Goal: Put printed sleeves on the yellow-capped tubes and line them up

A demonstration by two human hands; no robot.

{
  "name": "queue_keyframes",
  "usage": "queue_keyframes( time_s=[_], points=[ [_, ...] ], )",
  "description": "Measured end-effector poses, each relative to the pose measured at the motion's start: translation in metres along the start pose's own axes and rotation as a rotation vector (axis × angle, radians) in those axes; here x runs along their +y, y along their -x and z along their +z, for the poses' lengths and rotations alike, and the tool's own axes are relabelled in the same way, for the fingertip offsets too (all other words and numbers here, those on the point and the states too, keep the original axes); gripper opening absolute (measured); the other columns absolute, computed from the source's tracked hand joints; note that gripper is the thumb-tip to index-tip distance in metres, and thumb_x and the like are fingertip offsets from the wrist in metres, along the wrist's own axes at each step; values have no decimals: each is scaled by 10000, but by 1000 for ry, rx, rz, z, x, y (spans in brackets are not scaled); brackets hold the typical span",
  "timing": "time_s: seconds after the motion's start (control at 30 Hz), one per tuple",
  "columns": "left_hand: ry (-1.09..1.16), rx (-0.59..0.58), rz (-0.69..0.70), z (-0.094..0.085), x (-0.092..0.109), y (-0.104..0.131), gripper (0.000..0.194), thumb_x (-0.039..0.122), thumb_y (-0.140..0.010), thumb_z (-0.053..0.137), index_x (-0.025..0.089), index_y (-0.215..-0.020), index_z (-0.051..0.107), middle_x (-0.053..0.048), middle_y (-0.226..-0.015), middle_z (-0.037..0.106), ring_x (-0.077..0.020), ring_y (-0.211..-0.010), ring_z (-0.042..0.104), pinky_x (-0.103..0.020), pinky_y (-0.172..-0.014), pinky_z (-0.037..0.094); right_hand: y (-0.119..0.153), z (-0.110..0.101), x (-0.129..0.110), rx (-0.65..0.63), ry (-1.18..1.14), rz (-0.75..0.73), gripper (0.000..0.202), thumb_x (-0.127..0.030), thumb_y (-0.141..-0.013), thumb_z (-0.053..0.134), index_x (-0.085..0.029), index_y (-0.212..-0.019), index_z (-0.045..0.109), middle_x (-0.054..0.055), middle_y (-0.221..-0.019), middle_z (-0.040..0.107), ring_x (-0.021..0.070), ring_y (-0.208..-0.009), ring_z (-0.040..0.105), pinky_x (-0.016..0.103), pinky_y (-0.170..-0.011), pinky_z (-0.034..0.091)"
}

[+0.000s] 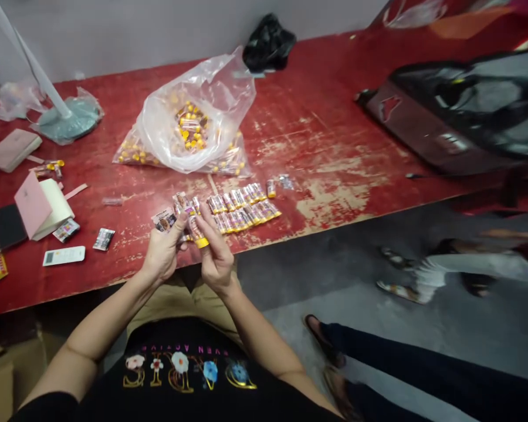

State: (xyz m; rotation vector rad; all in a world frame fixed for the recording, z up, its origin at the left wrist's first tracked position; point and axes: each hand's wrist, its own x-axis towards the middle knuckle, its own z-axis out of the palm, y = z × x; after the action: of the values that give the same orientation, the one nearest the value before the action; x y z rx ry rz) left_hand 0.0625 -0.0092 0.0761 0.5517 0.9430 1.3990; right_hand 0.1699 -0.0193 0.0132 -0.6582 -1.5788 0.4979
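Observation:
Just above the table's front edge, my left hand (162, 252) and my right hand (216, 258) are close together. Between their thumbs and fingers is a small printed tube (197, 231) with a yellow cap pointing down towards me. A dark printed packet (163, 220) shows beside the left fingers; whether that hand holds it or it lies on the table, I cannot tell. More small tubes (182, 200) lie behind the fingers, partly hidden. To the right of my hands, similar yellow-capped tubes (246, 217) lie side by side in two rows. One single tube (271, 188) is apart from them.
An open clear plastic bag (158, 126) of yellow-capped tubes lies on the worn red table (286, 129). Left are a white remote (64, 256), a sachet (104, 239), notebooks (33, 202) and a stand (68, 123). A dark backpack (431, 123) lies right; people's legs (405, 363) are below.

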Motion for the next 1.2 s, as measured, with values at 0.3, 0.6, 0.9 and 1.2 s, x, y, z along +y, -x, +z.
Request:
queue_keyframes(
  time_s=[0.3,0.6,0.9,1.2],
  points=[
    [-74,-10,-27,9,-2,10,570,525,-525,910,121,-796,613,10,-686,635,-62,-490,536,-170,-393,394,2,-9,-14,62,-49,43,588,-152,-999,396,-303,-1563,331,52,-1531,491,236,-1434,457,474,-1187,443],
    [-107,-15,-43,8,-13,17,552,588,-592,859,143,-811,618,31,-632,609,-75,-450,546,-181,-387,441,3,-6,-21,222,106,61,505,-142,-955,499,-336,-1419,554,42,-1284,680,232,-1238,607,471,-1071,519],
    [-169,-58,42,2,0,7,536,565,-665,828,137,-960,699,-57,-854,720,-106,-602,642,-169,-430,457,-2,-10,-19,197,92,76,516,-112,-933,548,-336,-1397,572,45,-1233,692,229,-1212,613,496,-1073,505],
    [-187,-56,-101,-2,5,11,572,547,-561,892,145,-883,643,16,-703,663,-84,-531,602,-177,-473,499,-5,-9,-27,137,60,2,485,-59,-926,491,-290,-1329,634,66,-1266,687,235,-1224,631,504,-1047,539]
  ],
)
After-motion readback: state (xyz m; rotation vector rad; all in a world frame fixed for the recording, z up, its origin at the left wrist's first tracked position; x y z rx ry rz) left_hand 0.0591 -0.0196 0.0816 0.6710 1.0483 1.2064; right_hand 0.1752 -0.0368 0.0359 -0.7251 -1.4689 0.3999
